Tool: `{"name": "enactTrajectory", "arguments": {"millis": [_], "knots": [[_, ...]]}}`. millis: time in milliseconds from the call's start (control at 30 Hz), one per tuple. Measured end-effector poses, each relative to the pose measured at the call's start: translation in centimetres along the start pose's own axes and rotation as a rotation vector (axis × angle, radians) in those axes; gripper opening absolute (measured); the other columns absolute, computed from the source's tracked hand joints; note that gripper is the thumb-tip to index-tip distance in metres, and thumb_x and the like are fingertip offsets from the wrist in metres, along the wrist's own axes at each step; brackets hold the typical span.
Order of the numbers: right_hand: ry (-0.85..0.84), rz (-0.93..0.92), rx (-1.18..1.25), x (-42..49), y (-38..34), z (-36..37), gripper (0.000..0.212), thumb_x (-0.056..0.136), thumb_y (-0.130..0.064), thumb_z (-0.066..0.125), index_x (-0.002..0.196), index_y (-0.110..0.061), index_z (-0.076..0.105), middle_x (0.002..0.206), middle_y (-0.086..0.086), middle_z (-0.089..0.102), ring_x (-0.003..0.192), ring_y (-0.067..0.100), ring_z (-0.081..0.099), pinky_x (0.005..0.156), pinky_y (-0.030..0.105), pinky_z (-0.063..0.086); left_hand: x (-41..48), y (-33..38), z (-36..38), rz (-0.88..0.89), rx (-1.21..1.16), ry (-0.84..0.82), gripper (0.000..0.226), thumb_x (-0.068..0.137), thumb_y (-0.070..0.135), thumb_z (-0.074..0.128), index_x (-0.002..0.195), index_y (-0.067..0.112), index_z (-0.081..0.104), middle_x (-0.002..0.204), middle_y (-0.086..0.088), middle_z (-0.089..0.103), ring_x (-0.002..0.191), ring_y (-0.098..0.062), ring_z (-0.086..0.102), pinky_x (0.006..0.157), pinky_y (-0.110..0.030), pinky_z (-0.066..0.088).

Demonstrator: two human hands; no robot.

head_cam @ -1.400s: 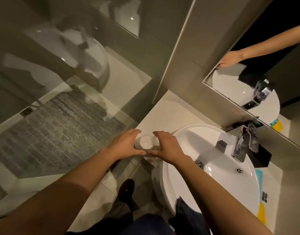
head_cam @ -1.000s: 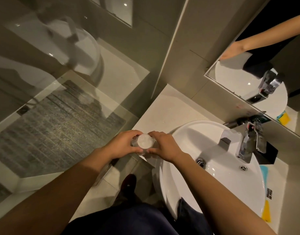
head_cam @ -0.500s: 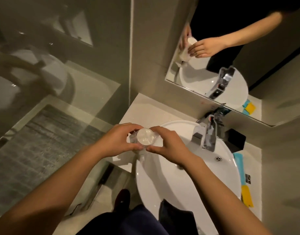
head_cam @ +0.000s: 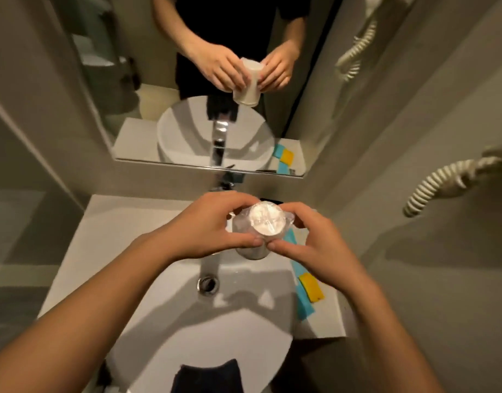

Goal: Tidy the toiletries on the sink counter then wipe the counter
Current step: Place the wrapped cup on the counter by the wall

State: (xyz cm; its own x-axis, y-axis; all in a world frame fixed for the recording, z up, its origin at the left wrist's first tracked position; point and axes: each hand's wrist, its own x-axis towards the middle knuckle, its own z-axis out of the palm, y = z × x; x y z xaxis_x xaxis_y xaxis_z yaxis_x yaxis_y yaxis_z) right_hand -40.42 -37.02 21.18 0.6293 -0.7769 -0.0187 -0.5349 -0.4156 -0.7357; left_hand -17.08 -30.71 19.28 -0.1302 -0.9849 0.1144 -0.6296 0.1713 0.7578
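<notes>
A white cup in clear plastic wrap [head_cam: 267, 224] is held upside down above the back of the white basin [head_cam: 170, 321]. My left hand [head_cam: 207, 225] grips its left side and my right hand [head_cam: 309, 239] grips its right side, thumbs meeting at the front. The mirror [head_cam: 187, 80] shows the same two hands around the cup. Blue and yellow sachets [head_cam: 308, 290] lie on the counter [head_cam: 108, 234] to the right of the basin.
The chrome tap [head_cam: 213, 262] sits under my hands, with the drain [head_cam: 207, 284] in front of it. A dark cloth [head_cam: 207, 377] hangs over the basin's near rim. A coiled hair-dryer cord [head_cam: 442, 182] hangs on the right wall. Glass shower panel stands at left.
The view has swung right from the counter's left end to face the mirror. Both hands, still holding the wrapped cup, have moved right to above the tap.
</notes>
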Motion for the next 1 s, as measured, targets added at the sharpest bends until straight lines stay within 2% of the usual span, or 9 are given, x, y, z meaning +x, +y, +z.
{"name": "enactTrajectory", "arguments": {"millis": [133, 233, 367, 400, 500, 567, 733, 867, 1000], "knots": [[0.115, 0.113, 0.038, -1.0, 4.5, -4.0, 0.047, 0.078, -0.017, 0.087, 0.118, -0.03, 0.065, 0.106, -0.021, 0.068, 0.099, -0.009, 0.059, 0.081, 0.008, 0.041, 6.2, 1.9, 4.5, 0.055, -0.015, -0.036, 0.057, 0.077, 0.052, 0.082, 0.128, 0.034, 0.065, 0.118, 0.019, 0.068, 0.105, 0.004, 0.06, 0.084, -0.012, 0.045], [0.179, 0.195, 0.067, -0.7, 7.8, -5.4, 0.047, 0.082, -0.019, 0.084, 0.122, -0.032, 0.063, 0.109, -0.023, 0.067, 0.1, -0.011, 0.057, 0.081, 0.014, 0.043, 10.2, 2.0, 7.6, 0.057, -0.04, -0.064, 0.056, 0.079, 0.049, 0.083, 0.129, 0.033, 0.065, 0.117, 0.015, 0.068, 0.106, -0.002, 0.062, 0.088, -0.025, 0.052], [0.255, 0.27, 0.123, 1.0, 11.9, -5.4, 0.043, 0.088, -0.02, 0.079, 0.123, -0.035, 0.06, 0.112, -0.024, 0.065, 0.103, -0.016, 0.055, 0.078, 0.011, 0.041, 14.9, 0.4, 10.9, 0.022, -0.067, -0.094, 0.057, 0.078, 0.047, 0.084, 0.129, 0.03, 0.064, 0.12, 0.014, 0.068, 0.108, -0.005, 0.062, 0.093, -0.034, 0.054], [0.27, 0.287, 0.134, 1.6, 12.9, -5.2, 0.042, 0.089, -0.02, 0.077, 0.124, -0.035, 0.059, 0.114, -0.024, 0.065, 0.104, -0.014, 0.056, 0.08, 0.011, 0.042, 16.0, -0.2, 11.6, 0.015, -0.062, -0.103, 0.057, 0.079, 0.046, 0.084, 0.129, 0.029, 0.064, 0.12, 0.013, 0.068, 0.108, -0.006, 0.062, 0.093, -0.034, 0.054], [0.324, 0.333, 0.166, 3.7, 16.4, -3.9, 0.044, 0.09, -0.019, 0.075, 0.129, -0.034, 0.058, 0.121, -0.017, 0.066, 0.112, -0.001, 0.06, 0.093, 0.028, 0.05, 19.0, -2.2, 13.6, -0.01, -0.041, -0.139, 0.058, 0.079, 0.042, 0.086, 0.13, 0.026, 0.063, 0.12, 0.011, 0.068, 0.107, -0.007, 0.061, 0.093, -0.031, 0.052], [0.357, 0.357, 0.171, 4.9, 18.5, -3.0, 0.045, 0.091, -0.019, 0.074, 0.131, -0.033, 0.058, 0.124, -0.015, 0.066, 0.115, 0.005, 0.061, 0.098, 0.034, 0.052, 20.9, -3.8, 14.9, -0.029, -0.05, -0.175, 0.058, 0.078, 0.038, 0.087, 0.129, 0.026, 0.063, 0.12, 0.01, 0.067, 0.107, -0.007, 0.061, 0.091, -0.027, 0.049], [0.412, 0.425, 0.197, 7.2, 23.4, -0.7, 0.044, 0.093, -0.018, 0.072, 0.128, -0.04, 0.055, 0.126, -0.013, 0.065, 0.116, 0.005, 0.06, 0.101, 0.039, 0.054, 24.8, -7.5, 18.3, -0.083, -0.067, -0.263, 0.056, 0.078, 0.028, 0.088, 0.127, 0.022, 0.062, 0.118, 0.004, 0.068, 0.108, -0.014, 0.062, 0.092, -0.032, 0.052], [0.448, 0.449, 0.171, 8.8, 26.8, 1.1, 0.044, 0.093, -0.015, 0.071, 0.132, -0.029, 0.057, 0.127, -0.005, 0.065, 0.116, 0.013, 0.062, 0.101, 0.043, 0.054, 27.1, -9.8, 20.5, -0.11, -0.04, -0.339, 0.059, 0.081, 0.026, 0.086, 0.131, 0.018, 0.057, 0.118, 0.005, 0.063, 0.108, -0.016, 0.061, 0.093, -0.031, 0.049], [0.459, 0.473, 0.136, 10.2, 28.7, 2.5, 0.043, 0.092, -0.009, 0.071, 0.131, -0.019, 0.059, 0.127, 0.003, 0.066, 0.115, 0.02, 0.063, 0.102, 0.044, 0.053, 28.8, -11.6, 22.1, -0.127, 0.056, -0.42, 0.058, 0.082, 0.027, 0.085, 0.13, 0.015, 0.055, 0.123, -0.005, 0.065, 0.107, -0.02, 0.061, 0.09, -0.033, 0.048]]}}
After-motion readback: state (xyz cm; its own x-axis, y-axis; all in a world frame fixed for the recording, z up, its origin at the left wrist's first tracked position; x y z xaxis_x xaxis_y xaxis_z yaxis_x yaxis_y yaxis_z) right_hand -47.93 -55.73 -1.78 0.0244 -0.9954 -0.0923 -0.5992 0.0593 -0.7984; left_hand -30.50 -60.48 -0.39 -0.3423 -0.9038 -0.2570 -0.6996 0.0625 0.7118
